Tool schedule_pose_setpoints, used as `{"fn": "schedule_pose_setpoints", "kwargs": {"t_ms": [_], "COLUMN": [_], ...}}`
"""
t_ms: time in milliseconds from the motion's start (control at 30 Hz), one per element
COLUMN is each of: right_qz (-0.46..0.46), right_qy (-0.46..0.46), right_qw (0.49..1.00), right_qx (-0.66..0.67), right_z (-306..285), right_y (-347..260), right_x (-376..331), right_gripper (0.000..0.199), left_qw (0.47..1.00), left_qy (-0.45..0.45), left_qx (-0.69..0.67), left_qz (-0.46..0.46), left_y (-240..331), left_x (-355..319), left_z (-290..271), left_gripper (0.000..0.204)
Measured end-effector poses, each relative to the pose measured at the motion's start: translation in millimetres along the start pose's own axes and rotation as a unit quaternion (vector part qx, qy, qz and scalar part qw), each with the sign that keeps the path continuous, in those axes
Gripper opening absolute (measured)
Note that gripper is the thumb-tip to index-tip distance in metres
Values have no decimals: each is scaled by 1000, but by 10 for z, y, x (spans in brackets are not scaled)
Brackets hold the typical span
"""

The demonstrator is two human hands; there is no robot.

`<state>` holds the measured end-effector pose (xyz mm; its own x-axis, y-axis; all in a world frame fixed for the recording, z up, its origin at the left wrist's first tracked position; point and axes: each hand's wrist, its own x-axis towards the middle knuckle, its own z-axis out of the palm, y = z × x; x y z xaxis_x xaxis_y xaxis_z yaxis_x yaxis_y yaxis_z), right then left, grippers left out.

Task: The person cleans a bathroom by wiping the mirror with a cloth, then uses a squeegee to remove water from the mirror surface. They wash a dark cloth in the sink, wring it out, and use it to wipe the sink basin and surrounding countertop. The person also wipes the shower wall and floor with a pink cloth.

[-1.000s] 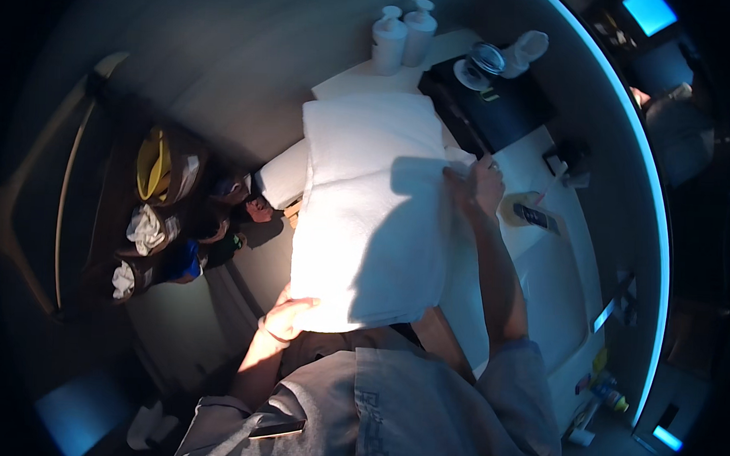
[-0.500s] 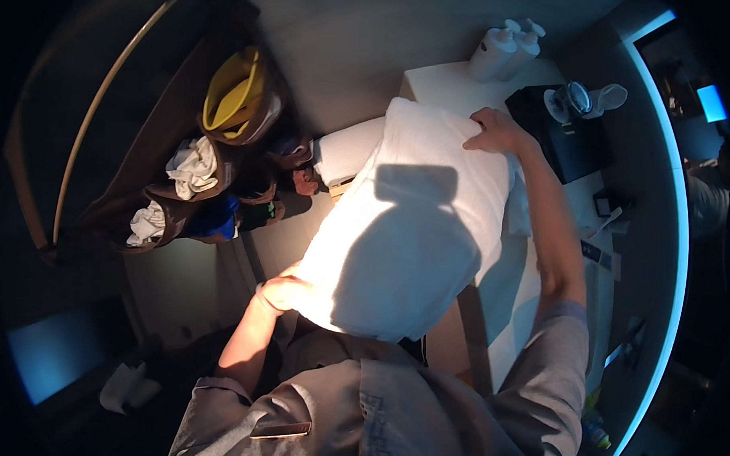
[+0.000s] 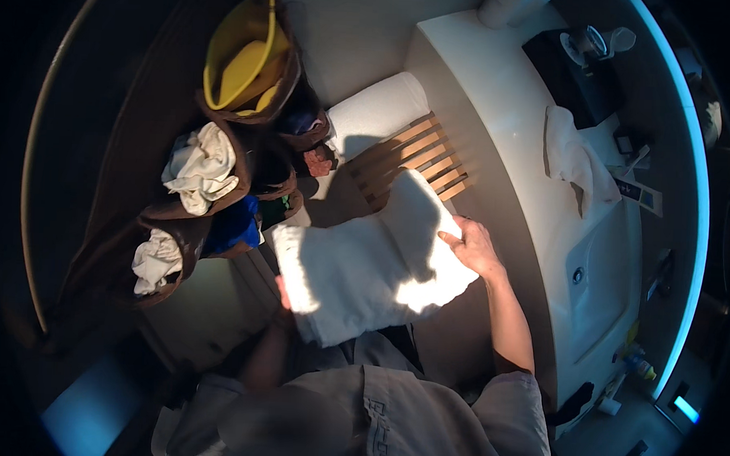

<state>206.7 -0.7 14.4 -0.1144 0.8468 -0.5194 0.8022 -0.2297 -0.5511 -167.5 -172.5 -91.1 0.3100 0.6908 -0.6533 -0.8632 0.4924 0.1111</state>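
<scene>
A folded white towel [image 3: 356, 264] hangs between my two hands in front of my body, creased and sagging in the middle. My right hand [image 3: 475, 248] grips its right edge, thumb on top. At its left edge, my left hand [image 3: 282, 293] shows only as a sliver of fingers; the rest is behind the cloth or in shadow, though that end is held up. Beyond it, a second white towel [image 3: 377, 108] lies rolled or folded on a slatted wooden rack [image 3: 420, 153].
To the left hangs a brown pocketed bag holding a yellow container [image 3: 240, 63], white cloths [image 3: 202, 170] and a blue cloth [image 3: 235, 227]. On the right, a white counter [image 3: 506, 112] carries a black box [image 3: 575, 78], a crumpled white cloth [image 3: 576, 159] and a sink [image 3: 597, 272].
The towel has been folded smaller and drawn nearer my body. My right hand has come down and closer to the left. The slatted rack is now uncovered to view.
</scene>
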Motion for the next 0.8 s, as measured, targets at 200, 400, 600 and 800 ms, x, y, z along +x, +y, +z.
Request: {"fn": "schedule_pose_setpoints", "kwargs": {"t_ms": [200,400,600,800], "right_qz": [-53,-89,-57,-109], "right_qy": [147,40,-35,-18], "right_qw": [988,973,996,986], "right_qx": [17,208,61,128], "right_z": [209,1437,1837,1880], "right_y": [319,221,-446,-159], "right_x": [526,478,206,386], "right_gripper": [30,98,111,88], "left_qw": [969,954,941,892], "left_qy": [-45,-14,-47,3], "left_qx": [206,269,296,430], "left_qz": [-127,-131,-159,-137], "left_y": [156,44,121,193], "left_x": [773,991,1100,1211], "left_z": [-343,9,285,190], "left_gripper": [50,46,55,66]}}
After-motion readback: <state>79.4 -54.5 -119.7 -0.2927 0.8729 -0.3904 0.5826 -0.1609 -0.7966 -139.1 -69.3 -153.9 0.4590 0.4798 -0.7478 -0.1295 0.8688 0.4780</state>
